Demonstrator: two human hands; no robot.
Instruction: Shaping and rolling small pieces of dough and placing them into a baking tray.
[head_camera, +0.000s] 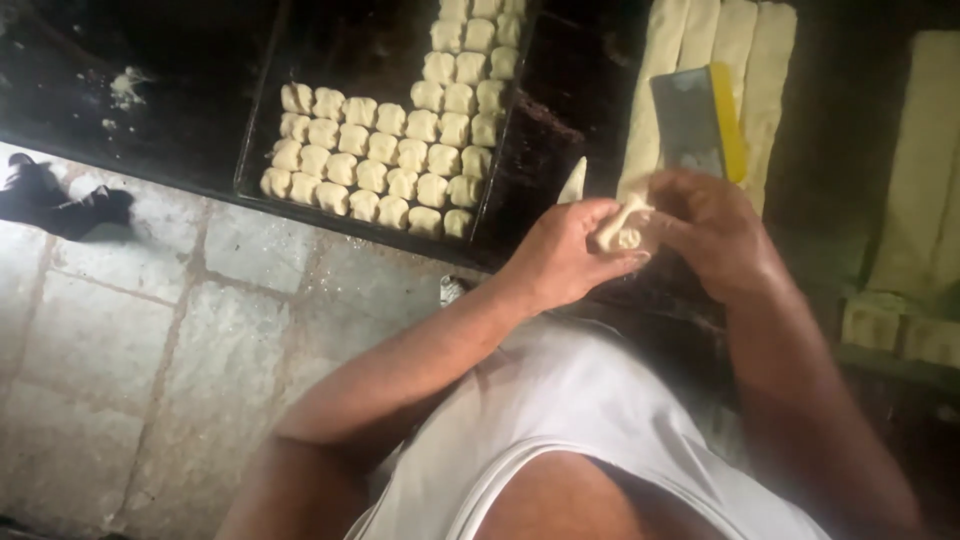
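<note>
Left hand (560, 255): its grip is closed around a small piece of dough (622, 228), fingers curled over the near side.
Right hand (715, 230): its grip is pinched on the same piece of dough from the other side, so both hands meet over it.
Piece of dough: pale, lumpy, held in the air between the two hands, just above the near edge of the counter (180, 110).
Counter: dark, almost black, dusted with a few pale crumbs at the far left; its front edge runs slanting across the view.
Tray (258, 150): dark and shallow, lying on the counter left of the hands, holding tight rows of small pale dough squares (375, 160).
Dough strips (745, 60): long pale strips lying side by side on the counter beyond the hands.
Scraper (695, 120): a flat grey blade with a yellow edge, resting on the strips just beyond the right hand.
More dough (925, 170): further pale slabs at the far right, dimly lit.
Floor (120, 340): grey stone slabs with wide joints, below the counter on the left.
Room: dim, with the light falling mainly on the floor and tray.
</note>
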